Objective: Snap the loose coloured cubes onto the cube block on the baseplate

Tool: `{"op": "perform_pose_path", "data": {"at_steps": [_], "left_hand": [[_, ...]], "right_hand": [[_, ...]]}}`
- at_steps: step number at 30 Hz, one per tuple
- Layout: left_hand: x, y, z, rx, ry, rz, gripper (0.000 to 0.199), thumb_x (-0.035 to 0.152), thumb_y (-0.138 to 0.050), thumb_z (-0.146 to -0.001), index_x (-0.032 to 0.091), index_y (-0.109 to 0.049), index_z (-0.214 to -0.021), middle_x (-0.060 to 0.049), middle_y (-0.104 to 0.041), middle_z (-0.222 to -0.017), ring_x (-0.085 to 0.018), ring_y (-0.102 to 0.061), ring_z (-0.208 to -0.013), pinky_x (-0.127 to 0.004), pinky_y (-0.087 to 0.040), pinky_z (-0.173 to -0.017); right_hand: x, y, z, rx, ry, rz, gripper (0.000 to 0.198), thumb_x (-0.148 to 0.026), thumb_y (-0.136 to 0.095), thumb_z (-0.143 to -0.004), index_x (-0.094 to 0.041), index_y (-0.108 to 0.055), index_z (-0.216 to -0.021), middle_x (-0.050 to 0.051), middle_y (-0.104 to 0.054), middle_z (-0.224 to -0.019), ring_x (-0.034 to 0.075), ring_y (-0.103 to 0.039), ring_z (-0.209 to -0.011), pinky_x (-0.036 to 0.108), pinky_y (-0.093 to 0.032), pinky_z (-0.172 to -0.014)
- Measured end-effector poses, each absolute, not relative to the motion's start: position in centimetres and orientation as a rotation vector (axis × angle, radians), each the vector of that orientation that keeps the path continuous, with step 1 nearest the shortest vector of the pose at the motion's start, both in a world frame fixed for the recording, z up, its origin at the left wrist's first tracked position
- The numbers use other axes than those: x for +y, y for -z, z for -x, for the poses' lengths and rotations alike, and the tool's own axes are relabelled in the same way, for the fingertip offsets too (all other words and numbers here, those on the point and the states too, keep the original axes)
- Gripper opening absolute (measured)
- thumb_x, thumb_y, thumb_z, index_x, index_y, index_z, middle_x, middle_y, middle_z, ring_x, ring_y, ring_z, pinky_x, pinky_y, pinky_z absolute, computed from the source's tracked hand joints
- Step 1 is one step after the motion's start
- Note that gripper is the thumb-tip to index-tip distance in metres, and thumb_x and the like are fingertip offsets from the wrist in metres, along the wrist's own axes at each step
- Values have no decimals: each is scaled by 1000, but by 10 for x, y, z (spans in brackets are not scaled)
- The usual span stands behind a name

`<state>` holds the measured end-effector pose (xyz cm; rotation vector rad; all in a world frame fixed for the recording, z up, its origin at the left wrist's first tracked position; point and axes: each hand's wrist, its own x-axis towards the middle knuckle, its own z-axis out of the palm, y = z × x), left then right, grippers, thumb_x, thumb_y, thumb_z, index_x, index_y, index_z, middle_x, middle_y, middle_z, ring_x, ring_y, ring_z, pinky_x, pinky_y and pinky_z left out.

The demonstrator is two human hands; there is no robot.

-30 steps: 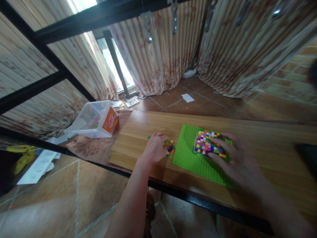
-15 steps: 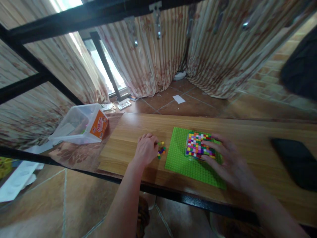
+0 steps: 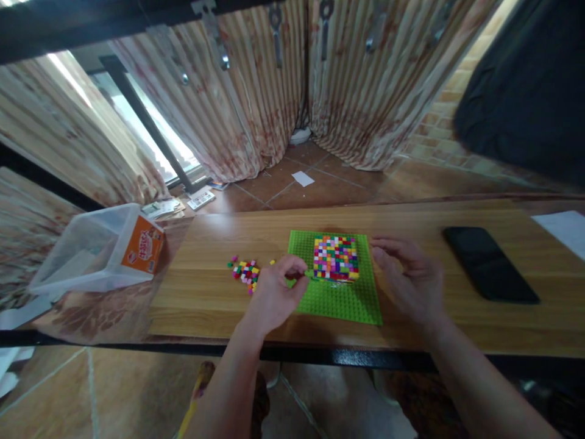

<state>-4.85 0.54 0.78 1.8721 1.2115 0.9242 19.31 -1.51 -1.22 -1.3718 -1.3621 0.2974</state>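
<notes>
A green studded baseplate [image 3: 338, 308] lies on the table, bearing a block built of many small coloured bricks [image 3: 336, 256]. At the plate's left edge is my left hand [image 3: 276, 296], thumb and forefinger pinched together; whatever is between the tips is too small to make out. Behind and left of that hand, loose small bricks [image 3: 247, 271] are scattered in a pile. My right hand [image 3: 409, 277] hovers just beyond the plate's right edge, apart from the block. Its fingers are curled in with thumb and forefinger close together, and I cannot make out anything in them.
A black phone-like slab [image 3: 489, 262] lies on the table [image 3: 411, 222] at the right, with white paper [image 3: 562, 228] beyond it. On the left stands a clear plastic bin [image 3: 105, 244] with an orange label. A dark bar crosses the top of the view.
My right hand has come off the brick block and moved right of the plate. My left hand has moved from the loose bricks to the plate's left edge. The view has swung right.
</notes>
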Motion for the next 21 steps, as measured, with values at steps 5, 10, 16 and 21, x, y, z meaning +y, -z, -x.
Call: {"op": "perform_pose_path", "data": {"at_steps": [5, 10, 16, 21], "left_hand": [[-5, -3, 26, 1138, -960, -1858, 12, 7, -60, -81, 19, -62, -82, 3, -66, -77, -11, -64, -73, -21, -49, -74], [-8, 1, 18, 1082, -997, -1926, 14, 5, -60, -81, 19, -61, -81, 3, -65, -77, -11, -63, -74, -21, -49, -72], [-10, 5, 13, 1055, -1033, -1963, 16, 3, -59, -82, 19, -61, -83, 3, -66, -79, -11, -65, -76, -21, -50, -75], [-12, 8, 11, 1111, -1048, -1929, 12, 7, -61, -85, 19, -63, -87, 1, -70, -82, -12, -68, -77, -23, -53, -76]], "right_hand": [[-28, 9, -186, -1587, -293, 1282, 12, -31, -69, -92, -30, -75, -102, 6, -70, -120, 24, -69, -111, 43, -56, -98], [-34, 14, -177, -1852, -177, 1170, 19, -28, -69, -93, -29, -72, -112, 9, -63, -132, 28, -62, -123, 50, -53, -101], [-32, 20, -169, -1942, -65, 1189, 11, -27, -65, -95, -27, -72, -103, 9, -64, -132, 29, -62, -119, 52, -54, -97], [-29, 25, -172, -1910, -55, 1233, 9, -26, -66, -95, -26, -73, -99, 9, -63, -131, 29, -61, -119, 52, -52, -97]]}}
